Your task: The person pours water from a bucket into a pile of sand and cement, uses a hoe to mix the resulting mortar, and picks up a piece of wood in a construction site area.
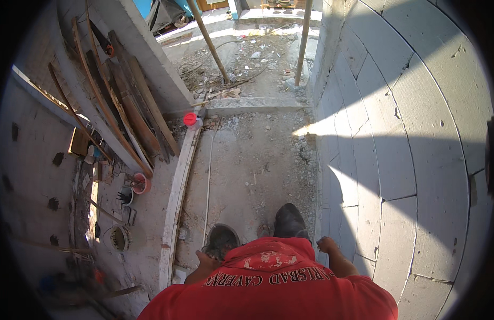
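Note:
My left hand (207,262) hangs low beside my body, fingers curled, at the lower left edge of a dark round bucket-like container (222,239). It seems to hold this container, though the grip is partly hidden. At my right side, my right hand (328,245) is closed into a loose fist, with nothing visible in it, a little apart from the pale block wall (364,213). Below me a black boot (289,221) stands on the dusty concrete floor (252,170).
A long pale beam or curb (179,202) runs along my left, with a red-lidded container (190,120) at its far end. Wooden planks (138,106) lean on the left wall. A pink bucket (141,183) stands below them. Ahead are a low threshold (252,105), two poles (211,42) and rubble.

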Motion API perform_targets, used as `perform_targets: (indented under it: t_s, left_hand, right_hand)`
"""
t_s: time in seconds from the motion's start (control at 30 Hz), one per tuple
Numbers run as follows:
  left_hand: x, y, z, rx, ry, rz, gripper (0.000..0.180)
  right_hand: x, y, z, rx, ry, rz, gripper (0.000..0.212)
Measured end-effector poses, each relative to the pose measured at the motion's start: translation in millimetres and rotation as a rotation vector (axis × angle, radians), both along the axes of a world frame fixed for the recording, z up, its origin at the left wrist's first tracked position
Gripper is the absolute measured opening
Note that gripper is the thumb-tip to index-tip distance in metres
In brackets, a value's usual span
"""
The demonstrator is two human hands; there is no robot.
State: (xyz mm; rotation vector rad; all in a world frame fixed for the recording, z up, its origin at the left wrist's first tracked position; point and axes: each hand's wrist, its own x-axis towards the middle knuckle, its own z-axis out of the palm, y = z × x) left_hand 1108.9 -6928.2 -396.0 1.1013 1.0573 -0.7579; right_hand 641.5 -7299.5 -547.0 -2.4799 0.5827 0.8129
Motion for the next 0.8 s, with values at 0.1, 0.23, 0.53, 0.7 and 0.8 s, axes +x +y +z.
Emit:
perform_targets:
  t_s: [0.1,0.23,0.53,0.7,0.8]
  left_hand:
    - [60.7,-42.2,-51.1,0.053,-0.049,0.076,0.064]
    - [132.6,-113.3,-73.1,0.088,-0.123,0.143,0.062]
    - [274.7,-347.1,-39.2,0.132,-0.249,-0.006,0.052]
    - [340.9,-530.8,-9.6,0.123,-0.015,0.256,0.027]
    - [392.3,-621.6,7.0,0.104,0.016,0.248,0.015]
  right_hand:
    - [28.1,-44.9,6.9,0.121,0.179,0.094,0.03]
    - [88.3,-157.9,-10.2,0.21,0.287,0.12,0.034]
    - [400.6,-606.7,33.6,-0.13,-0.278,-0.754,0.032]
    - [593.5,-778.4,163.9,-0.001,-0.769,-0.797,0.033]
    - [685.1,-816.5,215.6,0.241,-0.669,-0.717,0.033]
